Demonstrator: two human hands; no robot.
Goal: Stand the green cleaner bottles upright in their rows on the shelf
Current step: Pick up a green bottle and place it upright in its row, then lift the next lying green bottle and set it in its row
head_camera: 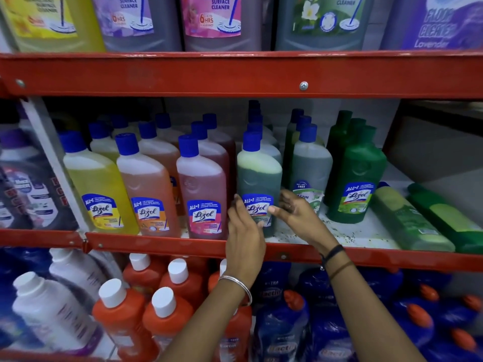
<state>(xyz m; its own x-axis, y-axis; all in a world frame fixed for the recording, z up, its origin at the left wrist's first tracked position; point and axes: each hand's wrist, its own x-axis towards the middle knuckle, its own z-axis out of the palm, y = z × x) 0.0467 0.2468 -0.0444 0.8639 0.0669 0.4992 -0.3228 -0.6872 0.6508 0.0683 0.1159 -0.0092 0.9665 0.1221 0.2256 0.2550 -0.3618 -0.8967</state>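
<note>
Both hands' grip loose: L hand (pixel 244 228) & R hand (pixel 298 214) flank upright green bottle (pixel 258 176).

Red metal shelving (pixel 235 74) spans the view in three tiers, with a pale wall (pixel 366 111) behind the middle tier.

One view only, head cam, wide-angle, so no overlap w/ any other view. Faces the red shelf rack (pixel 235 74) straight on from close range, tilted slightly down. Middle shelf sits at frame centre; upper shelf cut off at top edge, lower shelf cut at bottom. Both forearms enter from bottom edge, left hand (pixel 244 231) and right hand (pixel 298 218) near centre. Straight rails bow toward the edges, lens distortion.
</note>
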